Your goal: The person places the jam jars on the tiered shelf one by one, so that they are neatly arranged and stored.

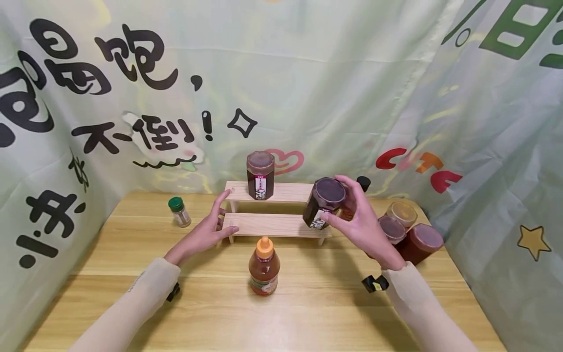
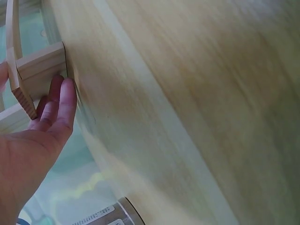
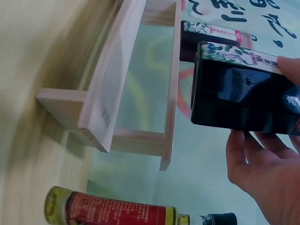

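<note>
A two-tier wooden shelf (image 1: 268,225) stands at the back of the table. My left hand (image 1: 206,227) holds its left end, with the thumb on the lower board and fingers around the side (image 2: 44,112). My right hand (image 1: 358,215) grips a dark, faceted jar (image 1: 313,208) with a purple lid and patterned label. The jar tilts over the right end of the lower board; the right wrist view shows its dark side (image 3: 234,93). A matching jar (image 1: 260,178) sits upright on the top board.
An orange-capped squeeze bottle (image 1: 264,274) is in front of the shelf. Left of it stands a small green-capped shaker (image 1: 179,212). Several jars cluster at the right, including a red one (image 1: 422,244). Behind my right hand is a black-capped bottle (image 1: 363,183) with a red label (image 3: 117,208).
</note>
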Tool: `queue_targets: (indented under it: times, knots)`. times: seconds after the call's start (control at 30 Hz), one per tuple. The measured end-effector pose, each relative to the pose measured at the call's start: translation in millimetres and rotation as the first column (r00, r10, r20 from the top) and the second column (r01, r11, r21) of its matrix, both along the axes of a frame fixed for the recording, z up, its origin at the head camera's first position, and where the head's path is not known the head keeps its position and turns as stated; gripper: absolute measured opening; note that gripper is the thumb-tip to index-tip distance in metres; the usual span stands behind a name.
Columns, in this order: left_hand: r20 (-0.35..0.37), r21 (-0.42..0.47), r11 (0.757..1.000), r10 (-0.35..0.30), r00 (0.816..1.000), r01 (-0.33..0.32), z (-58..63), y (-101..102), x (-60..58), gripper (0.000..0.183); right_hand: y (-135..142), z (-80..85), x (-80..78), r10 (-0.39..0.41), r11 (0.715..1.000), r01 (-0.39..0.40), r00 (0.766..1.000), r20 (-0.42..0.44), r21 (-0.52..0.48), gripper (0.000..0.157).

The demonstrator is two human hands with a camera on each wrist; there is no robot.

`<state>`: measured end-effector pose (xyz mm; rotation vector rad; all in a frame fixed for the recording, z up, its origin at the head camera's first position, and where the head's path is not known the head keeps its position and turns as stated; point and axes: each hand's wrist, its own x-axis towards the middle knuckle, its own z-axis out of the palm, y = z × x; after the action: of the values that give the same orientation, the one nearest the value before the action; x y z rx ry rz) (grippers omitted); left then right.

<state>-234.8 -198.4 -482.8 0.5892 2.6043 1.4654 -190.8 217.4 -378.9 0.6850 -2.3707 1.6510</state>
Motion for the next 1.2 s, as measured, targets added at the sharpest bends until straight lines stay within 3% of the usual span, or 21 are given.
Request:
queue_targets:
  times: [0.2,0.53,0.9,1.2]
  knots:
    - [0.036,0.014,1.000,0.025,0.999,-0.026,-3.4,-3,1.5,0.107,-16,1.4,-30.0,0.028,1.000,-0.027,0.998,-0.050,0.012,0.088]
    - [0.034,0.011,1.000,0.017,0.999,-0.018,-0.4,-4,1.1,0.106,-27,3.8,-65.8,0.039,0.998,-0.039,0.999,-0.012,-0.044,0.089]
    - [0.025,0.013,1.000,0.008,1.000,-0.008,-0.3,0,1.4,0.107,-31,-3.9,-83.6,0.095,0.991,-0.088,0.993,0.070,-0.098,0.086]
    - [0.030,0.019,1.000,0.006,1.000,-0.006,-1.1,3,0.2,0.107,-22,-0.8,-95.4,0.130,0.991,-0.128,0.986,0.099,-0.027,0.088]
